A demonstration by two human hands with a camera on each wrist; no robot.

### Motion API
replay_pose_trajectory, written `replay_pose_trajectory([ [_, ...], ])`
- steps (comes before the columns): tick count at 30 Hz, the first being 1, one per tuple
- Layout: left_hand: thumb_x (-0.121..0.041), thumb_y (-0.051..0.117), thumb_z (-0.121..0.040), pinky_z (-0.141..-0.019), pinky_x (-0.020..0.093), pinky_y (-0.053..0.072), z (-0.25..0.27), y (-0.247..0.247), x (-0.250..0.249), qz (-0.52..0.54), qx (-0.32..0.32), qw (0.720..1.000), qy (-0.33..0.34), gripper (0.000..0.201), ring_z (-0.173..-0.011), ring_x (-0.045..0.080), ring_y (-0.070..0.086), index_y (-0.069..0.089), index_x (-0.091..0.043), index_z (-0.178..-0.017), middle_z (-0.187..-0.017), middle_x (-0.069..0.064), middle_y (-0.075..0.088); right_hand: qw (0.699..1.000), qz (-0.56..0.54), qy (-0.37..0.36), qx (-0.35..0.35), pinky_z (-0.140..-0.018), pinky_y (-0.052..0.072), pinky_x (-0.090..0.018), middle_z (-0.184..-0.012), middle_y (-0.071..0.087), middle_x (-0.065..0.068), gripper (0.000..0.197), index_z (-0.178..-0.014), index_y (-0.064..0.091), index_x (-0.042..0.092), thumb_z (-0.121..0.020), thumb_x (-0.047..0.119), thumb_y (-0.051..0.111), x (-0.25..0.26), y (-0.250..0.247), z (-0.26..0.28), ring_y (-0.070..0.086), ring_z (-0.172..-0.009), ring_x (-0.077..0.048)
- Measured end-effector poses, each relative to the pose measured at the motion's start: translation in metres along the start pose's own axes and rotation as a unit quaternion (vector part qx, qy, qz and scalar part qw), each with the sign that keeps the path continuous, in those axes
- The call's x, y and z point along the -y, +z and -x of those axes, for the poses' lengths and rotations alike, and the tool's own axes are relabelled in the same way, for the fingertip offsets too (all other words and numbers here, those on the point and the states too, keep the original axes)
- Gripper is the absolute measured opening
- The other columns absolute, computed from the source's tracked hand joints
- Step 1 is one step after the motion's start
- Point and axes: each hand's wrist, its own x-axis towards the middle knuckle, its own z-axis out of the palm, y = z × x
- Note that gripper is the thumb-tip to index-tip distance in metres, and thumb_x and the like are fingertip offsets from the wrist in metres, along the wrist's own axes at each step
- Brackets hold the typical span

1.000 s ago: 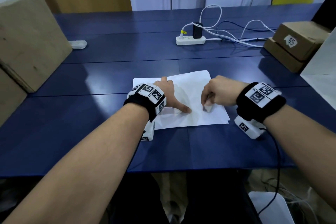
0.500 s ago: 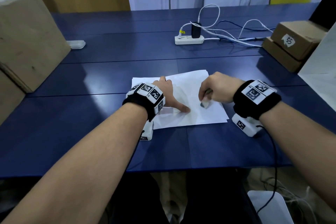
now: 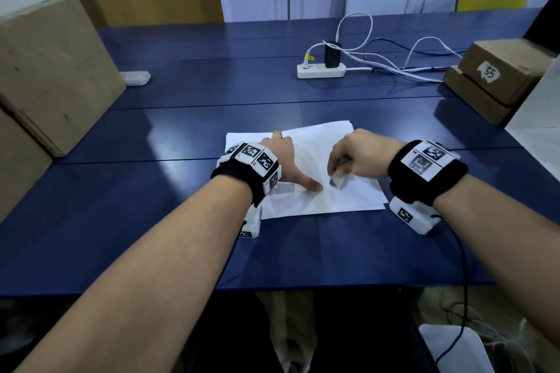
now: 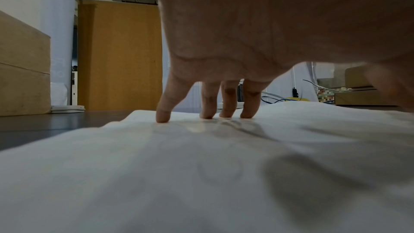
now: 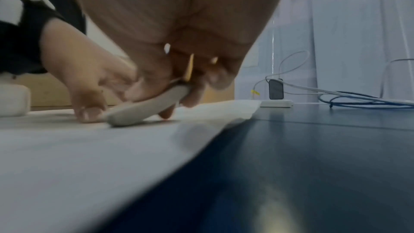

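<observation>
Head cam: left hand (image 3: 285,160) flat, fingers spread on the white paper sheet (image 3: 318,200) lying on the dark blue table (image 3: 181,136), right hand (image 3: 360,154) pinching a small whitish rubber eraser (image 3: 336,182) onto it; left wrist cam, straight fingertips (image 4: 163,114) pressing the sheet; right wrist cam, eraser tilted, lower end touching the paper.

Handwritten "55" on white sticker (image 3: 488,73); sticker on cardboard box (image 3: 509,70).

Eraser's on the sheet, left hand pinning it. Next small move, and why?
Probably a short rub of the eraser across the paper, with the left hand pressing down. The right hand pinches it tilted, one end on the paper, and left fingertips pin the sheet flat.
</observation>
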Motion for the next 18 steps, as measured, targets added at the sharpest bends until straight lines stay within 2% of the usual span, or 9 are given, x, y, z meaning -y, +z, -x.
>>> replay_pose_trajectory([
  [2,-0.093,0.066,-0.044,-0.093,0.043,0.048,0.0,0.0,0.0,-0.001,-0.001,1.0,0.0,0.121,-0.116,0.027,0.053,0.045,-0.012,-0.132,-0.131,0.004,0.042,0.998,0.016,0.015,-0.06,-0.083,0.056,-0.036,-0.088,0.074,0.009,0.016,-0.086,0.077,0.027,-0.079,0.014,0.072,-0.004,-0.002,-0.005,0.066,-0.087,-0.012],
  [3,-0.093,0.066,-0.044,-0.093,0.044,0.048,0.001,0.0,0.0,-0.001,-0.002,1.0,0.0,0.121,-0.116,0.027,0.053,0.045,-0.012,-0.132,-0.131,0.005,0.042,0.998,0.011,0.019,-0.063,-0.083,0.056,-0.037,-0.087,0.075,0.009,0.016,-0.085,0.077,0.027,-0.078,0.013,0.072,-0.005,-0.004,-0.006,0.067,-0.087,-0.011],
  [7,-0.092,0.067,-0.044,-0.094,0.044,0.047,0.0,0.0,0.001,0.001,0.0,1.0,0.002,0.121,-0.118,0.027,0.052,0.045,-0.012,-0.132,-0.132,0.005,0.042,0.998,-0.016,-0.007,0.067,-0.08,0.054,-0.031,-0.077,0.074,0.009,0.019,-0.08,0.078,0.029,-0.076,0.01,0.075,0.0,-0.005,0.008,0.065,-0.077,-0.005],
  [8,-0.092,0.066,-0.044,-0.094,0.044,0.047,-0.001,0.0,0.001,0.001,0.001,1.0,0.003,0.121,-0.118,0.027,0.052,0.045,-0.012,-0.132,-0.132,0.005,0.042,0.998,-0.008,-0.003,0.068,-0.08,0.054,-0.031,-0.077,0.074,0.009,0.019,-0.081,0.078,0.029,-0.077,0.01,0.075,0.002,-0.004,0.009,0.065,-0.078,-0.005],
  [12,-0.093,0.065,-0.044,-0.094,0.045,0.047,0.0,0.0,0.0,0.0,-0.003,1.0,0.002,0.124,-0.119,0.028,0.051,0.044,-0.011,-0.134,-0.132,0.005,0.042,0.997,0.021,0.049,-0.058,-0.078,0.058,-0.037,-0.079,0.074,0.009,0.014,-0.08,0.076,0.028,-0.07,0.019,0.071,-0.007,-0.008,0.002,0.068,-0.083,-0.014],
  [13,-0.094,0.065,-0.043,-0.095,0.046,0.047,0.0,0.0,0.0,0.0,-0.003,1.0,0.001,0.124,-0.119,0.028,0.051,0.044,-0.012,-0.133,-0.132,0.005,0.042,0.997,0.018,0.053,-0.055,-0.077,0.058,-0.037,-0.078,0.074,0.009,0.014,-0.079,0.076,0.028,-0.069,0.019,0.071,-0.008,-0.009,0.003,0.068,-0.082,-0.014],
  [16,-0.094,0.065,-0.042,-0.096,0.048,0.047,-0.001,0.001,0.002,0.004,-0.001,1.0,0.004,0.124,-0.119,0.028,0.051,0.045,-0.011,-0.132,-0.132,0.005,0.042,0.998,0.011,0.03,0.045,-0.08,0.056,-0.032,-0.075,0.074,0.011,0.019,-0.079,0.078,0.026,-0.073,0.008,0.074,-0.005,-0.009,0.012,0.066,-0.079,-0.003],
  [18,-0.092,0.066,-0.044,-0.096,0.047,0.047,0.0,-0.001,0.002,0.004,0.002,1.0,0.004,0.123,-0.12,0.028,0.051,0.044,-0.011,-0.133,-0.133,0.005,0.041,0.998,0.026,0.032,0.053,-0.08,0.056,-0.033,-0.076,0.074,0.012,0.02,-0.078,0.078,0.027,-0.074,0.009,0.074,-0.003,-0.006,0.013,0.066,-0.081,-0.004],
])
